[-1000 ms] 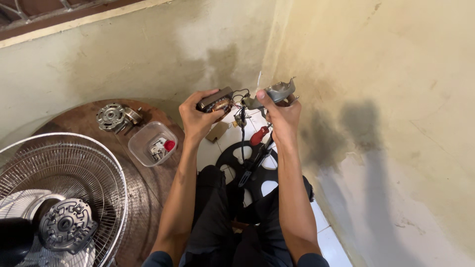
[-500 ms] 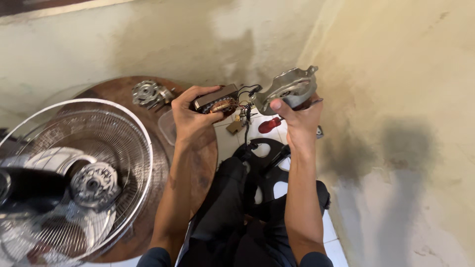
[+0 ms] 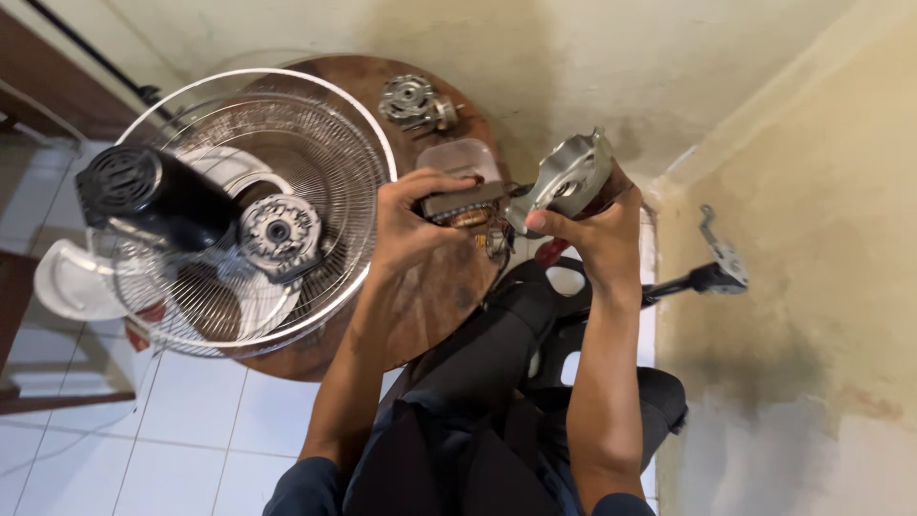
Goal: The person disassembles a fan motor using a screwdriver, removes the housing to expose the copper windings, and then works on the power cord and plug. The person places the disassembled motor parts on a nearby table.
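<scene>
Motor parts sit in both my hands, raised above my lap and the round table's near edge. My left hand [image 3: 406, 229] is closed around the stator [image 3: 463, 204], a dark block with copper windings showing beneath; thumb on top, fingers curled under. My right hand [image 3: 597, 229] grips the cover [image 3: 570, 179], a grey cast metal motor end piece, thumb pressed against its lower edge. Stator and cover are just beside each other; I cannot tell whether they touch. Dark wires hang between them. On the table [image 3: 439, 296] stands a wire fan guard [image 3: 258, 205] with a black housing [image 3: 143, 196] and a metal rotor plate [image 3: 278, 232]. A clear tub [image 3: 457, 158] lies behind my left hand, another metal part [image 3: 415, 100] beyond it.
</scene>
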